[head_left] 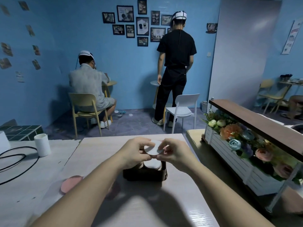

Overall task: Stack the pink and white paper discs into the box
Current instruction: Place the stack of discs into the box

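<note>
Blue walls back a pale wood-grain table (pixel 98 145), where a pink paper disc (pixel 71 184) lies flat at the left, well apart from the dark brown box (pixel 144 175). Above that box the left hand (pixel 132 153) and right hand (pixel 175 153) pinch opposite edges of one white paper disc (pixel 153 148), held tilted over another white disc (pixel 152 164) inside.

Dim, blue-tinted indoor light. A pale glare patch sits on the glossy table (pixel 164 210) at 6 o'clock, ringed by soft, dark shadows. The box (pixel 144 176) is nearly black, its detail lost. Wide-angle distortion bows the wall (pixel 65 46) at 9 o'clock and stretches the edges at 3 o'clock; the far background is slightly soft.
</note>
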The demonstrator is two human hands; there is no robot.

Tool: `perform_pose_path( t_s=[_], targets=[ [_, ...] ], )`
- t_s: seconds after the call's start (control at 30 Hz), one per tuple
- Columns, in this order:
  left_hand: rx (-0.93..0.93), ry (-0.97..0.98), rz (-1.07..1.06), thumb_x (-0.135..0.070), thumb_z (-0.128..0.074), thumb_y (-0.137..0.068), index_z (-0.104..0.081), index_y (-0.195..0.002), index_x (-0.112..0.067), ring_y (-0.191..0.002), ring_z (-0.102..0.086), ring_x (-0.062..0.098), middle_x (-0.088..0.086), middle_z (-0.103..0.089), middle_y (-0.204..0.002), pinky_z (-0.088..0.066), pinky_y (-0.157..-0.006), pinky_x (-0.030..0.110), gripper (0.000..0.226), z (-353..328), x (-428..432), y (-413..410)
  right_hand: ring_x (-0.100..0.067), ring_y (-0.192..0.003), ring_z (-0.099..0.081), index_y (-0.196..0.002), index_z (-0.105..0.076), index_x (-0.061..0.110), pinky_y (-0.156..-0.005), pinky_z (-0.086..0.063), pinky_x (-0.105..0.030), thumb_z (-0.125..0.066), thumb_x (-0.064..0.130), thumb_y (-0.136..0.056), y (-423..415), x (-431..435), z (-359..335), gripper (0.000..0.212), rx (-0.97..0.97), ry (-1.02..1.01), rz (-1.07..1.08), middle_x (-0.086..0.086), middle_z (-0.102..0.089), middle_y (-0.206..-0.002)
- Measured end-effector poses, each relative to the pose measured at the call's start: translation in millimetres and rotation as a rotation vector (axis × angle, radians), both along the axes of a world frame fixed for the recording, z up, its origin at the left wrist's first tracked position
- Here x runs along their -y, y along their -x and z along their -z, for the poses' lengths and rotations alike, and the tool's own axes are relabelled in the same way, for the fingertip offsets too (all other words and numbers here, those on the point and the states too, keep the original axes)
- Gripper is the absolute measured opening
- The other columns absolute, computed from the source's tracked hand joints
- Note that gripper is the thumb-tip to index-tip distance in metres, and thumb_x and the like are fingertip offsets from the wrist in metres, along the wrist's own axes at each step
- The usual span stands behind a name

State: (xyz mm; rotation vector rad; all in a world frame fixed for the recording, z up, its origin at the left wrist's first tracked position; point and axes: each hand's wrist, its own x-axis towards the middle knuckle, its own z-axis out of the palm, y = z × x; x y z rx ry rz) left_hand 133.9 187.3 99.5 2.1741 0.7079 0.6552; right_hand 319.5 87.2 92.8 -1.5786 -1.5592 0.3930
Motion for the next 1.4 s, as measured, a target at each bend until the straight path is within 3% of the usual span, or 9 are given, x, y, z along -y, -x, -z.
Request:
perform_pose_path(
  t_s=[0.17,0.37,0.5,0.6,0.7,0.83,1.0,1.23,1.4],
  targets=[
    [-0.222,-0.185,0.021,-0.002,-0.076,-0.075,-0.074,-0.116,-0.026,-0.122,-0.058,0.012,-0.002,-0.058,-0.133,-0.048,-0.106,0.032,0.048,6.4,-20.7,-12.1,0.005,-0.063,-0.057,-0.081,-0.069,0.024,-0.054,-0.04,-0.01,-0.09,0.016,-0.07,-9.8,-12.4,11.0,0.025,0.184,0.043,0.034,0.015,-0.063,-0.068],
    [-0.284,-0.296,0.036,-0.004,-0.074,-0.078,-0.072,-0.118,-0.024,-0.122,-0.051,0.008,-0.003,-0.06,-0.129,-0.046,-0.102,0.026,0.044,19.6,-24.6,-13.8,-0.009,-0.075,-0.059,-0.085,-0.067,0.026,-0.067,-0.049,-0.026,-0.084,0.021,-0.074,-9.4,-23.9,24.2,0.021,0.355,0.078,0.009,0.008,-0.065,-0.083],
    [-0.342,-0.306,0.053,-0.011,-0.07,-0.072,-0.069,-0.111,-0.032,-0.112,-0.055,0.006,-0.01,-0.062,-0.117,-0.051,-0.095,0.036,0.044,28.7,-29.8,-13.1,-0.02,-0.077,-0.058,-0.089,-0.066,0.025,-0.068,-0.048,-0.032,-0.077,0.025,-0.076,-5.7,-36.6,19.9,0.018,0.62,0.141,-0.018,0.002,-0.063,-0.085],
    [-0.367,-0.297,0.055,-0.009,-0.065,-0.071,-0.067,-0.112,-0.033,-0.107,-0.054,0.003,-0.015,-0.058,-0.118,-0.051,-0.092,0.031,0.048,34.2,-31.8,-13.0,-0.032,-0.082,-0.061,-0.091,-0.062,0.022,-0.069,-0.051,-0.036,-0.068,0.02,-0.08,1.2,-44.9,18.3,0.013,0.767,0.173,-0.024,-0.004,-0.057,-0.086],
    [-0.359,-0.294,0.041,-0.009,-0.064,-0.072,-0.065,-0.115,-0.034,-0.103,-0.054,0.002,-0.019,-0.055,-0.124,-0.048,-0.088,0.024,0.05,36.2,-32.2,-14.2,-0.035,-0.083,-0.061,-0.098,-0.06,0.021,-0.07,-0.052,-0.04,-0.066,0.021,-0.083,3.3,-47.2,17.4,0.016,0.814,0.186,-0.034,-0.005,-0.052,-0.086],
    [-0.358,-0.347,0.053,-0.008,-0.065,-0.069,-0.067,-0.108,-0.027,-0.104,-0.052,0.009,-0.013,-0.062,-0.114,-0.05,-0.091,0.033,0.043,38.1,-33.2,-14.9,-0.035,-0.08,-0.062,-0.106,-0.062,0.021,-0.074,-0.054,-0.041,-0.066,0.033,-0.088,3.8,-44.2,21.9,0.021,0.779,0.215,-0.043,-0.007,-0.05,-0.104],
    [-0.373,-0.374,-0.024,-0.028,-0.07,-0.081,-0.067,-0.117,-0.035,-0.13,-0.039,0.014,-0.014,-0.052,-0.137,-0.036,-0.11,0.041,0.037,42.1,-33.4,-8.0,-0.031,-0.085,-0.06,-0.101,-0.065,0.024,-0.072,-0.049,-0.037,-0.063,0.042,-0.091,8.7,-43.7,20.0,0.021,0.824,0.258,-0.05,-0.006,-0.055,-0.104],
    [-0.278,-0.343,-0.189,-0.046,-0.064,-0.084,-0.069,-0.107,-0.033,-0.125,-0.043,0.013,-0.016,-0.053,-0.125,-0.037,-0.106,0.039,0.026,45.3,-36.6,22.0,-0.03,-0.095,-0.055,-0.099,-0.063,0.02,-0.078,-0.049,-0.04,-0.066,0.017,-0.085,11.0,-40.3,15.7,0.014,0.901,0.263,-0.004,-0.005,-0.052,-0.109],
    [-0.191,-0.282,-0.207,-0.031,-0.068,-0.085,-0.071,-0.099,-0.028,-0.117,-0.052,0.012,-0.015,-0.055,-0.116,-0.045,-0.102,0.031,0.014,55.3,-34.0,33.5,-0.034,-0.089,-0.06,-0.088,-0.047,0.022,-0.066,-0.035,-0.034,-0.051,-0.001,-0.078,21.4,-38.3,6.2,0.026,1.046,0.33,-0.006,-0.006,-0.063,-0.098]
  ],
)
